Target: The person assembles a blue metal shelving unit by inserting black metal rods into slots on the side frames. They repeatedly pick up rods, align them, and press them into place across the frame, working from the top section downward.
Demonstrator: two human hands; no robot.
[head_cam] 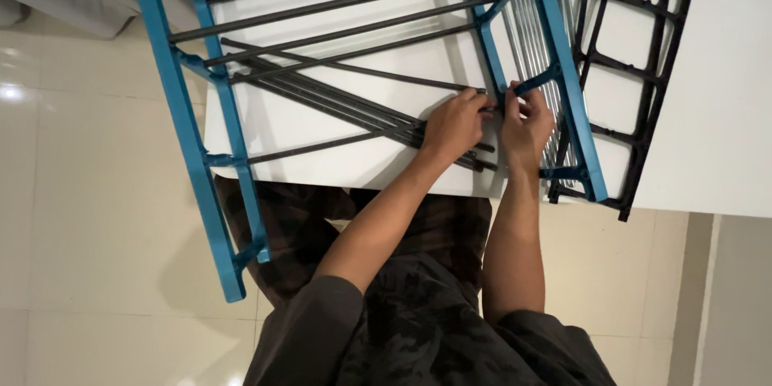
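Observation:
A blue rack frame with two side pieces, left (pixel 189 125) and right (pixel 563 72), lies across a white table (pixel 724 112), joined by several dark rods (pixel 338 4). My left hand (pixel 454 122) grips the end of a dark rod (pixel 322 145) beside the right blue side piece. My right hand (pixel 527 125) pinches the blue frame's inner bar at the same spot, fingers closed on it. Loose dark rods (pixel 338 96) lie crossed on the table under the frame.
A black plastic side panel (pixel 635 56) lies on the table to the right of the blue frame. A bundle of silver tubes (pixel 535 32) rests beside the right blue piece. The table's near edge meets my lap; pale glossy floor tiles (pixel 88 193) lie to the left.

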